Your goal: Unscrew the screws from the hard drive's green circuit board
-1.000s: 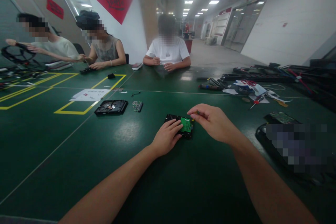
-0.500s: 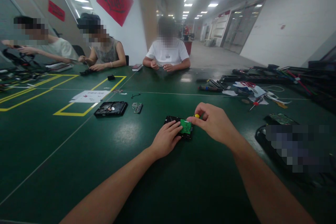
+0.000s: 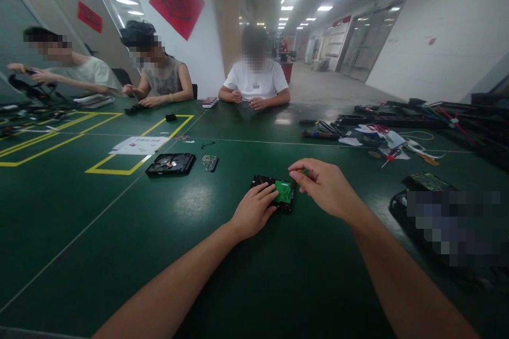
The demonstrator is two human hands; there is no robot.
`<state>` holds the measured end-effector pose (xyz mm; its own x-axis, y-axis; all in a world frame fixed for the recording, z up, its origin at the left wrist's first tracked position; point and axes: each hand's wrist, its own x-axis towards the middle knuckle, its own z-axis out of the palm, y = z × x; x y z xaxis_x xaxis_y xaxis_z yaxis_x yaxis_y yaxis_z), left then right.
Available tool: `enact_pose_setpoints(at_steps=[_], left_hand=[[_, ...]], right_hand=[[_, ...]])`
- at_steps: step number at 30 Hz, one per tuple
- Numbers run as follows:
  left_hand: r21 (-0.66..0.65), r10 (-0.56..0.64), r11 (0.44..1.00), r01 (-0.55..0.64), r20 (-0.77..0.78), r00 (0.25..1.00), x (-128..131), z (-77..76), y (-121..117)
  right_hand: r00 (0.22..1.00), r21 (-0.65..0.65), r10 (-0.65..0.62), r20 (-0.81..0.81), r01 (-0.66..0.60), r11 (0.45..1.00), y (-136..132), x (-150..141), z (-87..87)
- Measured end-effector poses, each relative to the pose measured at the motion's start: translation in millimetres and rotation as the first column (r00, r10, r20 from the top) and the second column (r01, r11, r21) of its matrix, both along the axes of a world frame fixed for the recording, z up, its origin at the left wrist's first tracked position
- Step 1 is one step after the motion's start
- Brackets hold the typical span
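Observation:
A black hard drive (image 3: 287,205) with a green circuit board (image 3: 283,191) facing up lies flat on the table. My left hand (image 3: 254,209) rests over its left part, fingers across the top and thumb along the near edge, gripping it. Just beyond the drive's right end, my right hand (image 3: 318,183) is closed in a pinch, raised a little above the table. Between its fingertips shows a bit of a small yellow-handled screwdriver (image 3: 301,170). Most of this tool is hidden by the fingers, and its tip cannot be made out.
Left of the drive lie an opened black drive casing (image 3: 170,164) and a loose circuit board (image 3: 210,162). A paper sheet (image 3: 139,145) lies farther left. At right are a red-handled screwdriver (image 3: 392,157), cables and a dark, partly blurred item (image 3: 401,212). Three people sit across the table.
My right hand has shifted slightly up and away from the circuit board, and less of the yellow handle shows. My left hand stays on the drive. The whole view has shifted slightly.

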<state>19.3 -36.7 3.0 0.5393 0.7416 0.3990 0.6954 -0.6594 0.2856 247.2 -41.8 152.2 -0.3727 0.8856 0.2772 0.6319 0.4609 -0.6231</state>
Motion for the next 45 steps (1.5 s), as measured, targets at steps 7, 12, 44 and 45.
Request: enact_pose_setpoints(at_steps=[7,12,44,45], left_hand=[[0.0,0.003,1.0,-0.003,-0.014,1.0,0,-2.2,2],[-0.007,-0.007,1.0,0.007,-0.011,1.0,-1,-1.8,1],[-0.013,-0.002,1.0,0.002,-0.013,1.0,0,0.9,0],[-0.012,-0.001,1.0,0.001,-0.01,1.0,0,1.1,0]], right_hand=[[0.984,-0.131,-0.109,-0.138,0.091,0.987,5,1,-7.2],[0.99,-0.142,-0.041,-0.138,0.021,0.99,3,1,-1.0],[0.993,-0.041,0.075,-0.092,-0.079,0.996,-2,-1,2.9],[0.994,-0.03,0.073,-0.076,-0.076,0.997,-2,-1,3.5]])
